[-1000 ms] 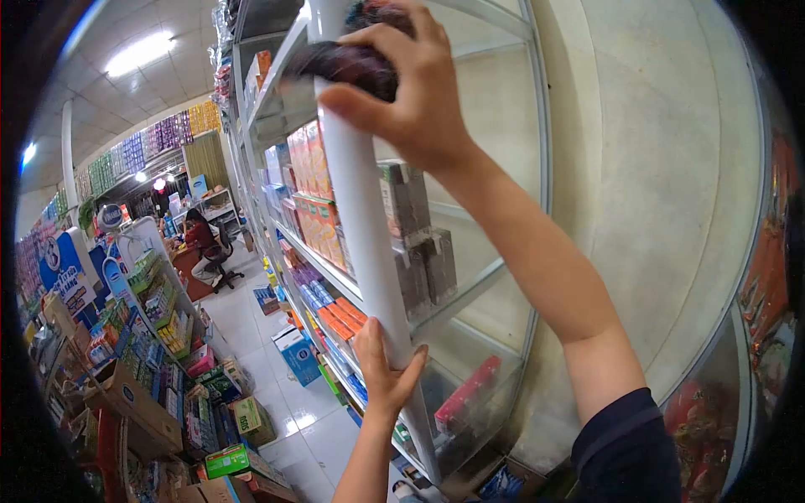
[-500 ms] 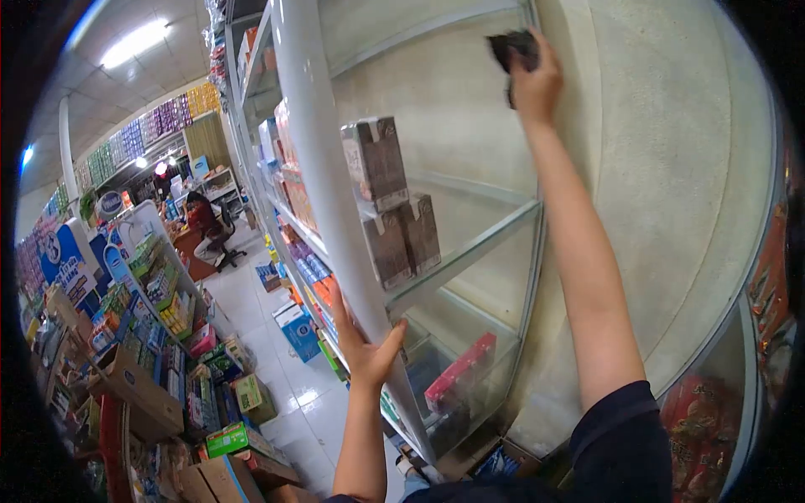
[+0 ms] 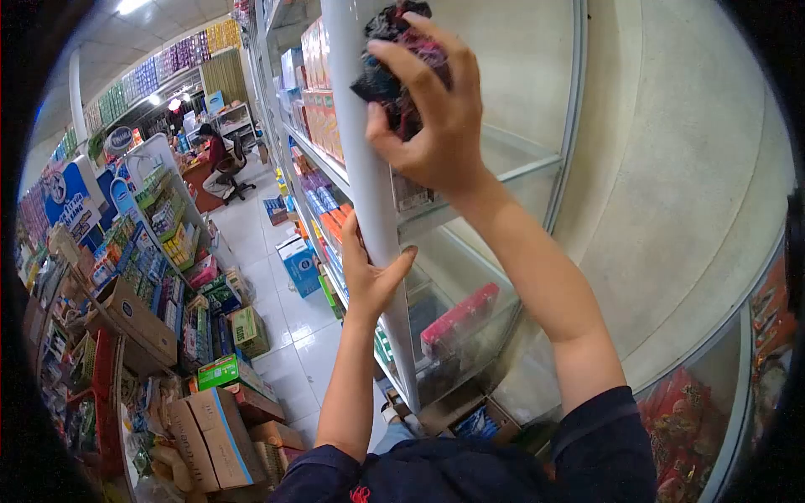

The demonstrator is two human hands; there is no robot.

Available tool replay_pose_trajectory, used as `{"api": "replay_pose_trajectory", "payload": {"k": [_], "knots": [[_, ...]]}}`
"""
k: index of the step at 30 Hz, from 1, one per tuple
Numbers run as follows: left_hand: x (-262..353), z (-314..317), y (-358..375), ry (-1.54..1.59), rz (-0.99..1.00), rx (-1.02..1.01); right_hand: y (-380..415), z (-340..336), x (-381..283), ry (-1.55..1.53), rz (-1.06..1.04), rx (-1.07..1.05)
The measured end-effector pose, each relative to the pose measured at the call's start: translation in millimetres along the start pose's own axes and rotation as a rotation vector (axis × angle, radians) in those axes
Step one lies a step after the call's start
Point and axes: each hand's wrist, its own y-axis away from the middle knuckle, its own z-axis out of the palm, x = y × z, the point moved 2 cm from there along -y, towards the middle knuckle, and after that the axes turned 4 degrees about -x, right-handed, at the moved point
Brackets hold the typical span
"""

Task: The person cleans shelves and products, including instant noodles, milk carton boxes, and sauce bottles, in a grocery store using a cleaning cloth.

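Right hand clenched on dark cloth, half hidden; left hand clasping white shelf post.

both arms stretched upward; right hand raised high with fingers curled tight; left hand lower down, fingers wrapped, thumb out

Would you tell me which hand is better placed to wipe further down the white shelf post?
The right hand. It already presses the dark cloth against the post, above the part to wipe. The left hand holds no cloth; it grips the post lower down.
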Motion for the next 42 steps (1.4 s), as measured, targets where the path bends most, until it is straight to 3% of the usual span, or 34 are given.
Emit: {"api": "replay_pose_trajectory", "payload": {"k": [3,7,10,13,17,18,24,27,31,33,37,39,42], "knots": [[1.9,0.1,-0.1,-0.004,0.026,0.015,8.8,-9.9,13.6,-0.014,-0.076,-0.093],[-2.5,0.4,0.5,0.032,0.023,-0.012,20.5,-42.9,60.2,0.071,0.002,-0.083],[-4.6,-2.5,-2.1,-0.063,0.088,-0.064,54.6,-80.4,114.4,0.2,0.26,0.052],[-15.9,-4.9,-1.6,-0.058,0.102,-0.073,108.7,-116.1,157.5,0.257,0.667,0.184],[-11.9,-1.3,-2.5,0.028,0.09,-0.069,135.5,-114.8,141.1,0.35,0.707,0.273],[-15.5,-2.8,-4.1,0.048,0.169,-0.076,130.1,-104.3,120.4,0.301,0.672,0.245],[-7.5,-1.4,-3.4,0.133,0.14,-0.003,127.0,-28.0,-60.6,0.057,0.214,-0.087],[-5.8,-0.7,-1.5,0.076,0.142,0.035,142.7,-29.3,-66.9,-0.02,0.231,-0.049],[-5.6,-0.8,-2.4,-0.091,0.199,0.044,169.7,-58.6,-15.5,0.134,0.229,0.002],[-3.9,-1.3,-1.4,-0.026,0.131,0.008,193.2,-89.1,29.5,0.385,0.305,0.005],[-5.3,2.7,-1.9,-0.045,0.177,0.082,265.2,-146.5,95.6,0.621,0.803,0.08],[-7.4,2.4,-2.0,-0.04,0.179,0.084,269.5,-143.6,85.9,0.377,0.88,0.187],[-9.5,3.5,-1.3,0.051,0.13,0.095,258.3,-123.8,49.6,0.398,0.98,0.145]]}}
